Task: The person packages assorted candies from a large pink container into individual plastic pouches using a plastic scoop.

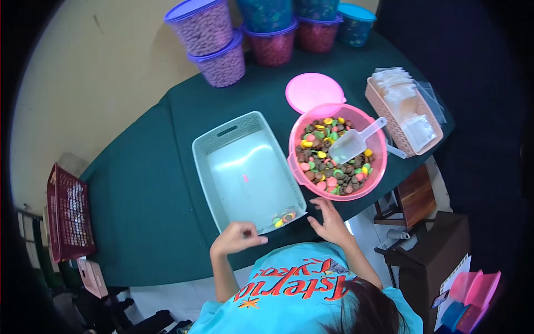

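My left hand [238, 238] is at the near edge of a pale green plastic tray [201, 161], its fingers curled in and the thumb sticking out; nothing shows in it. A small clear bag of colored candies [283, 218] lies in the tray's near right corner, between my hands. My right hand [331, 224] is open beside that corner, fingers apart, just below a pink tub [380, 177]. Brown, green, yellow and pink button-shaped candies [334, 182] fill much of the tub. A clear scoop [349, 145] rests on them, handle on the rim.
Behind the tub lies a pink lid [315, 92]. To the right, a pink basket [405, 146] holds clear plastic bags [417, 132]. Lidded tubs [221, 68] stand stacked at the back of the green-covered table [150, 195]. A maroon basket [71, 214] is at the far left.
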A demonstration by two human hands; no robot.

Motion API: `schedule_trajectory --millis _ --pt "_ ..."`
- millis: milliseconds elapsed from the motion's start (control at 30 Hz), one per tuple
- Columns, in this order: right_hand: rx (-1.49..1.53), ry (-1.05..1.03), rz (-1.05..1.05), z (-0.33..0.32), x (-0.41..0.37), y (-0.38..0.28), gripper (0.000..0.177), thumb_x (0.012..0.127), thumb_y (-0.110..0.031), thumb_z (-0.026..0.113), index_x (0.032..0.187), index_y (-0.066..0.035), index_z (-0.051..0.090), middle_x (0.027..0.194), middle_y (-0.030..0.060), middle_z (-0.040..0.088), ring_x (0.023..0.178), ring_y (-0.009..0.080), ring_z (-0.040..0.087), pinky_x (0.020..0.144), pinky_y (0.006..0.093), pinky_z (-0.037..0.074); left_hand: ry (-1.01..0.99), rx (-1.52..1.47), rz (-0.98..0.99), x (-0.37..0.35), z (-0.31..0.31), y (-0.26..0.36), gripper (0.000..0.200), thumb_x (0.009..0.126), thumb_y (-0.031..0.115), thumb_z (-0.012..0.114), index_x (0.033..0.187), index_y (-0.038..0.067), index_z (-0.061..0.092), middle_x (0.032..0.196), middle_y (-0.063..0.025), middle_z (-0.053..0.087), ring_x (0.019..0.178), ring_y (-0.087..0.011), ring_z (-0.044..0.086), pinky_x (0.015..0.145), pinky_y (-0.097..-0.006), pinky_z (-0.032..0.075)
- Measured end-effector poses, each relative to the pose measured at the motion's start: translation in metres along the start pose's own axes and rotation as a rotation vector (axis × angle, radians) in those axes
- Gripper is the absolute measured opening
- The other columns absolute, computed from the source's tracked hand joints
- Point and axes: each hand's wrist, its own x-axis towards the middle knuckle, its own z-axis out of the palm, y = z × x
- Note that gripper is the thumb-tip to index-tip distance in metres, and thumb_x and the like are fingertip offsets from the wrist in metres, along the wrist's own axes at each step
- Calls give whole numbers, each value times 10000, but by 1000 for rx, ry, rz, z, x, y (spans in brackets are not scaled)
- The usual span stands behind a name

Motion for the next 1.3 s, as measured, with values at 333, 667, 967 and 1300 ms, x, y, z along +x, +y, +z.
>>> schedule_trajectory --millis 333,667,967,1300 --pt "-66 -197 0 -23 -3 32 514 786 -271 551 1189 -11 365 1143 222 450 1074 366 432 898 434 358 -167 -374 151 -4 48 42 823 788 169 622 1384 154 54 516 26 475 451 -35 322 437 -196 293" --pt "7 -298 -150 -148 3 96 229 778 -202 557 901 -9 550 911 150 573 873 300 558 767 380 443 -275 -266 206 69 97 142 632 809 204 596 1344 116 270 485 41 427 432 -17 322 424 -192 289" --pt "-31 375 -48 -310 36 146 158 727 -87 583 847 10 551 851 157 579 804 290 566 696 344 445 -171 -302 481 232 200 250 412 842 225 540 1179 4 454 860 -52 529 805 -128 503 732 -260 390" --pt "-523 273 178 -332 57 201 589 707 -170 568 1203 71 363 889 235 598 887 350 571 982 506 190 6 591 524 308 245 296 657 759 176 507 1322 7 216 1377 -177 204 1310 -291 127 1032 -534 78"
